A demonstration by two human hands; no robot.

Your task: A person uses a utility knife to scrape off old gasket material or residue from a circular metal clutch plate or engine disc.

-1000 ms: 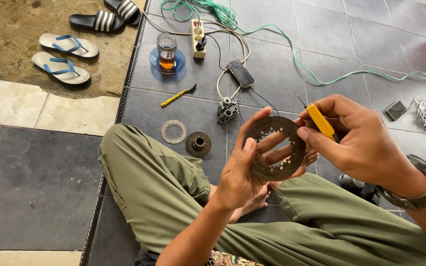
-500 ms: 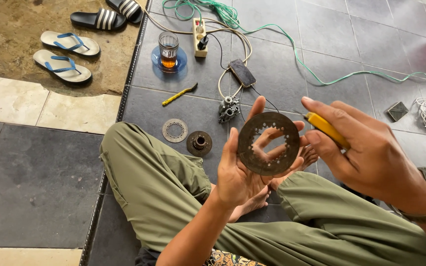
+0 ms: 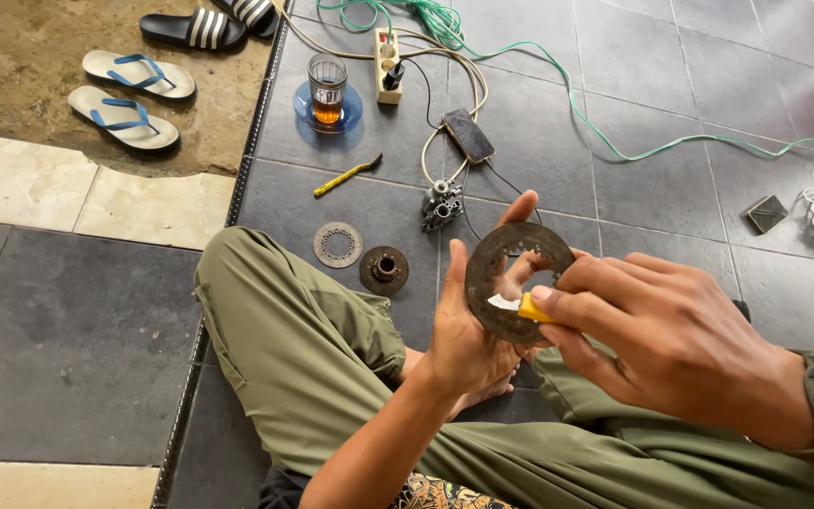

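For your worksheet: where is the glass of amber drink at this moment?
In the head view, the glass stands on a blue saucer on the grey tiled floor, upper left of centre, just left of the white power strip.

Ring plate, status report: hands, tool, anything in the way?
Left hand holds ring plate upright. Right hand presses yellow-handled blade on its face. Nothing blocking.

The dark, round metal ring plate (image 3: 511, 283) looks dull and rust-stained, its face rough and matt, while the yellow-handled blade (image 3: 518, 305) shows smooth plastic and a bright metal tip. The grey floor tiles (image 3: 633, 85) carry a faint satin sheen, and the olive-green trousers (image 3: 284, 339) are soft matt cloth.
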